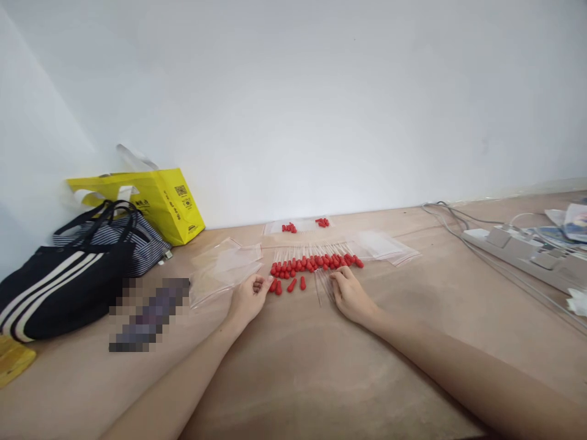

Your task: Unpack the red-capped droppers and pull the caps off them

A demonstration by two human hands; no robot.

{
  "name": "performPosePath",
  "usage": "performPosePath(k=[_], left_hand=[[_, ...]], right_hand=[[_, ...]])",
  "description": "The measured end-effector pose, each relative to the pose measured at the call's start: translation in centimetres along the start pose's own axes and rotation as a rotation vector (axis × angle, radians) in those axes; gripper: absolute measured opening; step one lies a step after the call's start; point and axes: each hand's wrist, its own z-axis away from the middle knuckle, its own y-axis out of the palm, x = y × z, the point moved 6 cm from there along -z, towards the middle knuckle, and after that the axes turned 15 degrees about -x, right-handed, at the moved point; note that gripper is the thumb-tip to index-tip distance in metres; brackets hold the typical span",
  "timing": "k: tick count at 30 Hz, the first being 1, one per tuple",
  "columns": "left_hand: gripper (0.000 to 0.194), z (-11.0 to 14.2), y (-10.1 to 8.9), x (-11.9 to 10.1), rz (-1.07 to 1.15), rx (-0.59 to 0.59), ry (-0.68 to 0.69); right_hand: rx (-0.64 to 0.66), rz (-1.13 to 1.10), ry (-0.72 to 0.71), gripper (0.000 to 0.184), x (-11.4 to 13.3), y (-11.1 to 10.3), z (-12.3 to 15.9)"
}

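A row of droppers with red rubber bulbs (316, 263) and thin pale stems lies on the table, stems pointing to the wall. In front of the row lie several loose red bulbs (291, 285). My left hand (250, 297) is closed in a pinch at the leftmost loose bulb (274, 285). Right of the loose bulbs, my right hand (351, 294) rests on the table, its fingers curled over a few thin clear tubes (320, 287). Those fingers partly hide the tubes, and whether one is gripped is hard to see.
Clear plastic bags (224, 266) lie left of the row, more bags (383, 247) right of it. Behind it, another bag (300, 227) has small red bulbs. Far left are a yellow bag (178, 208) and a black striped bag (68, 287). A power strip (518, 250) with cables lies right.
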Motion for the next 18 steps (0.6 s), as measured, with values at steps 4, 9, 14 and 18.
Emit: performPosePath(k=[4, 9, 14, 18], left_hand=[[0.036, -0.3, -0.7, 0.1, -0.08, -0.01, 0.05], [0.032, -1.0, -0.6, 0.0, -0.141, -0.033, 0.083], [0.031, -2.7, 0.7, -1.0, -0.242, -0.006, 0.106], [0.032, -4.1, 2.2, -0.8, -0.329, 0.053, 0.064]], right_hand=[[0.047, 0.0, 0.046, 0.013, 0.1, 0.2, -0.1], [0.028, -0.041, 0.118, 0.013, -0.2, -0.3, -0.2], [0.004, -0.081, 0.206, 0.013, -0.7, -0.8, -0.4], [-0.026, -0.115, 0.247, 0.016, -1.0, -1.6, -0.6]])
